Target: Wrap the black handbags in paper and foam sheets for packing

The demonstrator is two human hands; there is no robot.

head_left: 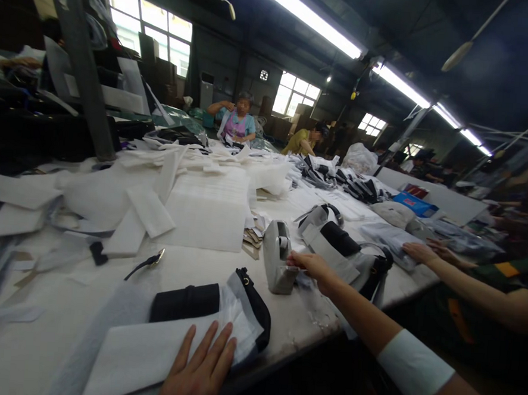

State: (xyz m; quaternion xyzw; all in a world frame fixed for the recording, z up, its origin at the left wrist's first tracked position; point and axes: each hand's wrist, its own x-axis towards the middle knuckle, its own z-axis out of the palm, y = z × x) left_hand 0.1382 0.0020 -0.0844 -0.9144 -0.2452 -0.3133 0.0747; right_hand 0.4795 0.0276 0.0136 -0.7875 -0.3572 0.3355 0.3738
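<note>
Flatly, the left hand (200, 369) rests, fingers spread, on foam (142, 348); at its one o'clock, the right hand (317, 268) meets the dispenser (274, 261), grip unclear.

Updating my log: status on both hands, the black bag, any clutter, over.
Left hand spread on white sheet. Right hand at tape dispenser. Black bag partly covered. Loose white pieces beyond.

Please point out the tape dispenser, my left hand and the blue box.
Tape dispenser (274, 261), head view: on its grey body.
Left hand (198, 370), head view: on its back.
Blue box (419, 206), head view: on its blue side.
</note>
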